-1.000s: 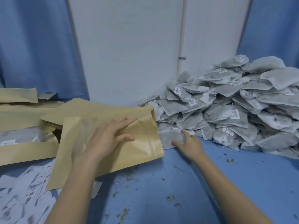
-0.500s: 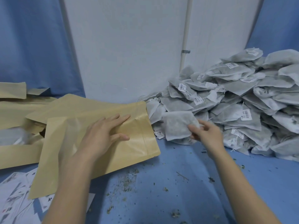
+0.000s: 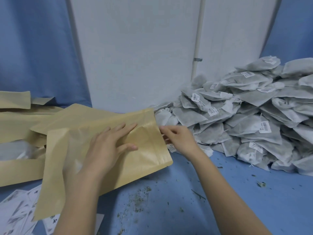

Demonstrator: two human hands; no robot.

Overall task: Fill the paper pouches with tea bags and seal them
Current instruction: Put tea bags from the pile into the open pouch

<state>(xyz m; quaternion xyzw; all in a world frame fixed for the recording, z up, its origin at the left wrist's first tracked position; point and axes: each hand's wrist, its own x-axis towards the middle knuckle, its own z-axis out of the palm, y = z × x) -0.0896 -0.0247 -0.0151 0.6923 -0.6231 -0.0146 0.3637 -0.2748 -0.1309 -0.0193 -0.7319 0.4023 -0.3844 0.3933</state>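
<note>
A brown paper pouch (image 3: 144,156) lies flat on the blue table, its open mouth facing right. My left hand (image 3: 108,146) presses on top of it with straight fingers. My right hand (image 3: 179,139) is at the pouch mouth, fingers curled round a grey tea bag (image 3: 167,141). Most of the bag is inside the pouch, where a rounded bulge shows under the paper. Only its edge and white tag stick out. A big heap of grey tea bags (image 3: 245,119) with white tags fills the right side.
More brown pouches (image 3: 15,122) are stacked at the left, one with a clear window (image 3: 15,150) showing grey contents. Printed sheets (image 3: 17,211) lie at the front left. Tea crumbs (image 3: 138,199) dot the table. A white wall panel and blue curtains stand behind.
My right hand picked a tea bag from the heap and carried it left into the pouch mouth. My left hand stayed pressed on the pouch.
</note>
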